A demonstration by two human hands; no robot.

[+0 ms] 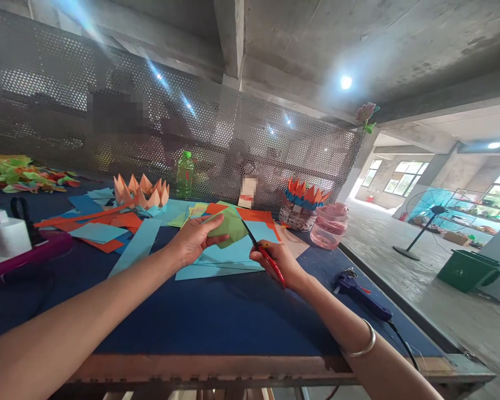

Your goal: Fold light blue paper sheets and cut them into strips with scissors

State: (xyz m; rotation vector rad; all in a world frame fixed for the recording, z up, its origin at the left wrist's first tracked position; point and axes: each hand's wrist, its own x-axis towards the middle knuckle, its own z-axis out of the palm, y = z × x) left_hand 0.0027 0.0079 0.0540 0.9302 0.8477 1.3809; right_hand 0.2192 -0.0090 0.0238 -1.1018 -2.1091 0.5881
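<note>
Your left hand (194, 240) has its fingers closed on a sheet of green paper (230, 226), and your right hand (273, 264) grips red-handled scissors (270, 262), blades at the paper's edge, above the middle of the blue tabletop (191, 316).

Your scissors (270, 262) have glossy red plastic handles and a thin metal blade (249, 235). The green paper (229, 226) looks matt and smooth. Beneath it, the table's dark blue cover (216, 316) looks like matt cloth, above a wooden edge (191, 368). Your bangle (364, 340) is shiny metal; the glue gun (358, 294) is plastic.
</note>
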